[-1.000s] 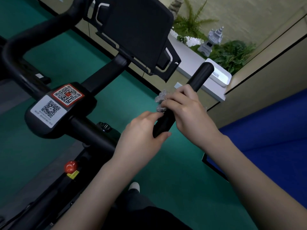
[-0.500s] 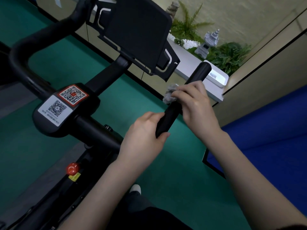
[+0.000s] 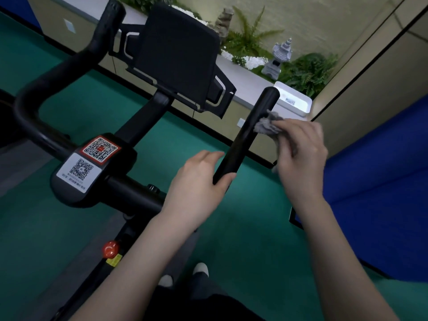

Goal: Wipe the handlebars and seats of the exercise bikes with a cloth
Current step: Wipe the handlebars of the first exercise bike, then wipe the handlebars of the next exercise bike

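The black right handlebar of an exercise bike slants up toward the right. My left hand grips its lower part, thumb curled round the bar. A crumpled grey cloth is bunched in my right hand, just right of the bar, and the cloth touches the bar's upper side near its tip. The left handlebar curves up at the far left. The bike's seat is out of view.
A black screen holder stands on the stem above a hub with two QR stickers. A red knob sits on the frame below. Green floor, a blue mat at right, a planter ledge with a white tray behind.
My right hand with the cloth has slid up the bar and come off to its right side. My left hand keeps its grip lower on the bar. The view has shifted left.
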Tool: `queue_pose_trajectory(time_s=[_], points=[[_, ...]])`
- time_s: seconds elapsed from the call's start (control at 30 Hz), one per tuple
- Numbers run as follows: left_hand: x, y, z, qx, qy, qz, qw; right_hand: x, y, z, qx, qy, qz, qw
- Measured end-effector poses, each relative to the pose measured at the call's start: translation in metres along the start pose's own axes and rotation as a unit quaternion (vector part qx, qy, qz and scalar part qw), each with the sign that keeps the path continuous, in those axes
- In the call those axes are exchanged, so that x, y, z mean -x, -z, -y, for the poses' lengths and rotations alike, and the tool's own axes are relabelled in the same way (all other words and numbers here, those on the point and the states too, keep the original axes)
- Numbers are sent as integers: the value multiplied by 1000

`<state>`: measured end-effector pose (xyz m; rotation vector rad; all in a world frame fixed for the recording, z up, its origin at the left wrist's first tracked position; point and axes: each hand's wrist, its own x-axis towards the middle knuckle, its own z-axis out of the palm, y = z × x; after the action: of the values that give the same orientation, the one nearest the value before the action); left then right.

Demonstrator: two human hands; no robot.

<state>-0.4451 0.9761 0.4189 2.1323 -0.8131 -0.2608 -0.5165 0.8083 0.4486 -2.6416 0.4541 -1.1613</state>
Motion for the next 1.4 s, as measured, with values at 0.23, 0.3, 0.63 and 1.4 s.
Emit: queue_pose_trajectory(time_s=[0.23, 0.3, 0.63, 1.4], points=[[-17, -4, -21, -67, -117, -31, 990, 44, 20, -15, -53, -226, -32, 972], [-19, -12, -31, -78, -152, -21, 985, 53, 24, -17, -54, -270, -30, 961], [-22, -78, -56, -158, -226, 96, 956, 83, 47, -45, -36, -292, -18, 956], [3, -284, -124, -252, -124, 192, 940, 181, 170, -233, -84, -352, 56, 930]])
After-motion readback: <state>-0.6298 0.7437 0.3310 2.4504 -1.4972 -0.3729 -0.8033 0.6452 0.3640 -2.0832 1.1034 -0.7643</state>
